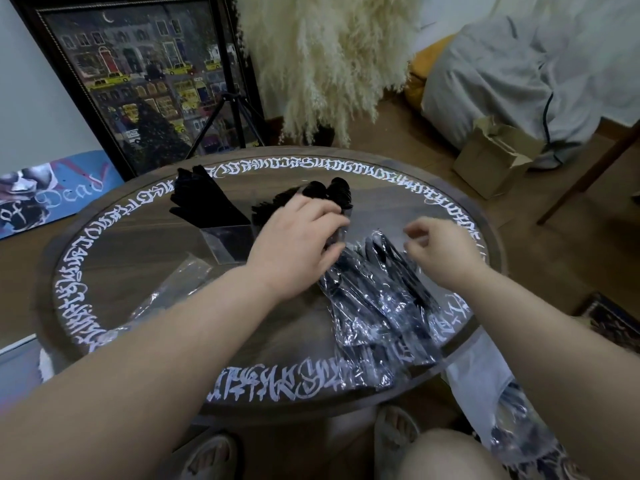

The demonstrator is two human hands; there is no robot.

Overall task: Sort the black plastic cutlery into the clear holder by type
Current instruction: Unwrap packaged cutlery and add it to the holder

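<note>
L hand (294,244) curled over wrapped cutlery pile (374,306) by clear holder (228,242) mid-counter (145,244); grip hidden, can't tell. R hand (440,251) hovered w/ fingers loosely bent, held nothing.

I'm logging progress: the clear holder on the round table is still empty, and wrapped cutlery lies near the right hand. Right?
Not quite. The head view shows the clear holder on the round table already holding black cutlery. Wrapped cutlery does lie near the right hand.
</note>
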